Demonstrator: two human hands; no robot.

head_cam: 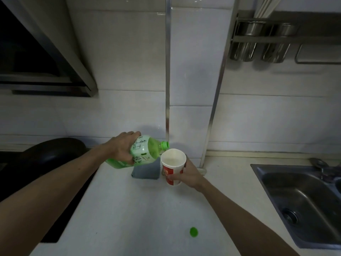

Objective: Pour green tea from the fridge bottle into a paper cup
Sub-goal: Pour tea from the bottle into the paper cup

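Note:
My left hand (122,148) grips a green tea bottle (145,150) around its labelled body. The bottle is uncapped and tilted to the right, its open green neck just above the rim of a paper cup (172,164). The cup is white inside with a red and white outside, and my right hand (190,175) holds it by its right side above the white counter (129,209). I see no liquid stream between neck and cup. The bottle's green cap (193,232) lies on the counter near the front.
A grey sponge-like pad (147,171) lies just behind the cup and under the bottle. A black pan (51,150) sits on the dark stove at left. A steel sink (302,200) fills the right side. Utensil holders (258,41) hang on the tiled wall.

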